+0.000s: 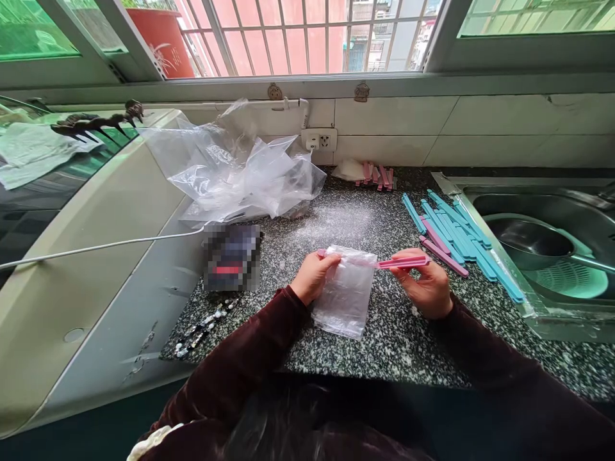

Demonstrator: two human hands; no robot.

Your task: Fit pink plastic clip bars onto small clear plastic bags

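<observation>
My left hand [314,275] pinches the upper left corner of a small clear plastic bag [346,294], thumb on top. A bit of pink shows beside that thumb; what it belongs to is hard to tell. In my right hand [425,288] is a pink bag sealing clip [402,262], gripped between thumb and fingers. Its left tip meets the bag's upper right edge. The bag looks flat and hangs just over the speckled countertop [394,346]. To the right of my right hand lie several turquoise clips [454,234] and a few pink clips [444,257].
A heap of clear plastic bags [250,176] sits at the back left, near a wall socket [319,139]. A phone [233,256] with a white cable and a beaded strand [204,330] lie left. Small pink clips [377,176] rest by the wall. The sink [542,192] holds a pan [528,235].
</observation>
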